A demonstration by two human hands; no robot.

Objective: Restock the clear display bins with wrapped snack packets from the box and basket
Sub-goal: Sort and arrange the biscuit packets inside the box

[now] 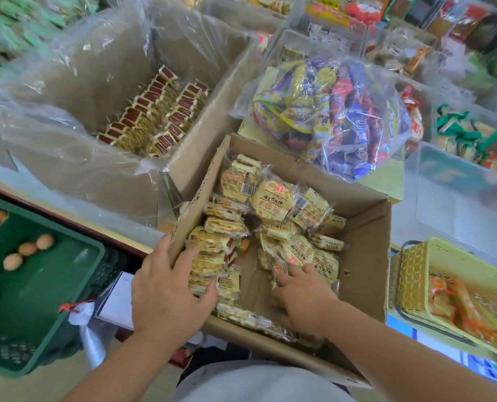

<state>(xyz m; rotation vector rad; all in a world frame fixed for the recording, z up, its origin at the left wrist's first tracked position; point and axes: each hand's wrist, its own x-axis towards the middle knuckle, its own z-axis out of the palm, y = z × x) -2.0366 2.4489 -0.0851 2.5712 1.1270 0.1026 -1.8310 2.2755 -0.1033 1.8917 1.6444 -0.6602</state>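
Both hands in box (366, 227): left hand (166, 288) clamps a packet stack (209, 256) against the wall for 1 lift; right hand (302, 297) loosely gathers strays (299, 253).

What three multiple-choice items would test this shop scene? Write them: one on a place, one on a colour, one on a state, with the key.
1. Where does the yellow woven basket sit relative to the small cardboard box?
A. Right of it
B. Inside it
C. Left of it

2. What colour is the crate that holds the eggs?
A. Red
B. Green
C. White

3. What is the left hand doing?
A. Hanging clear of the box
B. Gripping a stack of yellow wrapped packets at the box's left wall
C. Lifting the clear bag of mixed snacks

Key: 1 A, the basket stands past the box's right wall. 2 B, its rim and floor are green. 3 B, fingers and thumb wrap the stack while the right hand rests on loose packets.
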